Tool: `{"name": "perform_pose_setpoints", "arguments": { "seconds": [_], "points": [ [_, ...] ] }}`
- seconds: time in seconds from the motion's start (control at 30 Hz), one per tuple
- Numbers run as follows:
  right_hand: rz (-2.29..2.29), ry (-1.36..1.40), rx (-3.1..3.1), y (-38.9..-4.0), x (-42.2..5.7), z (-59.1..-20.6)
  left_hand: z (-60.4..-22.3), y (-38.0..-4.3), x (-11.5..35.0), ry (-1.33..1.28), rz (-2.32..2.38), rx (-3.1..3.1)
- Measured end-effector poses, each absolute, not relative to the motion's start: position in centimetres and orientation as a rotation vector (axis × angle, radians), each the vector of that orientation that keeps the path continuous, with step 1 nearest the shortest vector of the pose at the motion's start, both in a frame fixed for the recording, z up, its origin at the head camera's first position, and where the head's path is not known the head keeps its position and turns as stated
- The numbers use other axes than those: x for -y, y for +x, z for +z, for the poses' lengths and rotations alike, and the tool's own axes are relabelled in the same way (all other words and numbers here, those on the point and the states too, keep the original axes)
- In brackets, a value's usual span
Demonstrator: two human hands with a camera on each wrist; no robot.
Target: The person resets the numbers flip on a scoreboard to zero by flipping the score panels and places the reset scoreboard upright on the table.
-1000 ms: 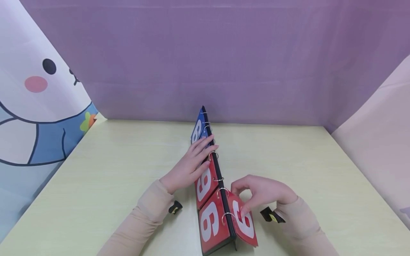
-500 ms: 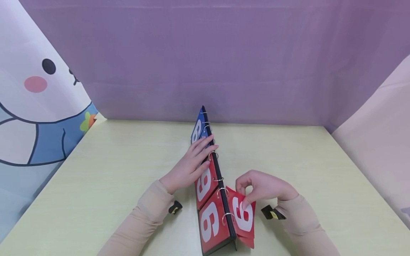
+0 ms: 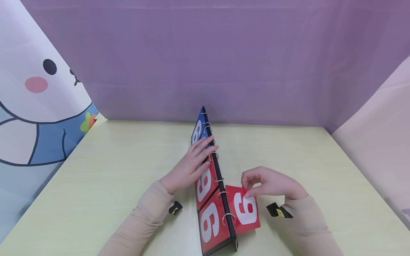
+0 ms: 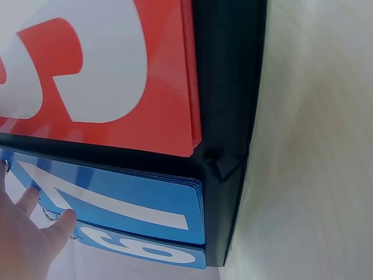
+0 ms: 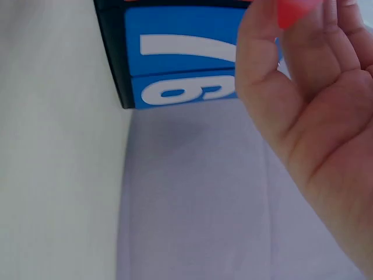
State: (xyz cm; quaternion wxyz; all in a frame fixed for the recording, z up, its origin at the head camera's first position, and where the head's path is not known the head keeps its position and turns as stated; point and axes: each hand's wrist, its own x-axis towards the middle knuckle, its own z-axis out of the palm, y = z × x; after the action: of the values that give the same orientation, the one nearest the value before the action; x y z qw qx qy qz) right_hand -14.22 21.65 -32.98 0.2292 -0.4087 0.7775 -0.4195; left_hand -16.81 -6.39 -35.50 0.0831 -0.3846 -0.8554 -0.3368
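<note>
Your straight-fingered left hand [image 3: 189,166] touches the scoreboard [image 3: 210,222] between the tabletop's [image 3: 128,153] side edges; your right hand [image 3: 272,183] pinches a red card [image 3: 245,209]

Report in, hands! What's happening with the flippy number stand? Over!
Left hand resting across number stand. Right hand pinching red card near its corner. Nothing seen blocking the card.

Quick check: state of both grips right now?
Left grip: open, resting on the flip scoreboard.
Right grip: closed, pinching a red number card by its edge.
</note>
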Motion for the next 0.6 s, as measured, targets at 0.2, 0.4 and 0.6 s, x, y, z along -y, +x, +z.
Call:
{"name": "perform_pose_setpoints", "arguments": {
  "seconds": [0.2,0.4,0.6],
  "points": [
    [-1.153,-1.138,-2.15,-14.1,-22.7,-32.2,-35.5,-16.8,6.4,-1.144,-1.003,2.56],
    [-1.113,-1.079,-2.193,-13.7,-23.9,-31.2,-35.4,-16.6,6.4,-1.134,-1.004,2.577],
    [-1.157,-1.044,-2.26,-12.9,-25.3,-30.1,-35.4,-16.5,6.4,-1.132,-1.012,2.582]
  ]
}}
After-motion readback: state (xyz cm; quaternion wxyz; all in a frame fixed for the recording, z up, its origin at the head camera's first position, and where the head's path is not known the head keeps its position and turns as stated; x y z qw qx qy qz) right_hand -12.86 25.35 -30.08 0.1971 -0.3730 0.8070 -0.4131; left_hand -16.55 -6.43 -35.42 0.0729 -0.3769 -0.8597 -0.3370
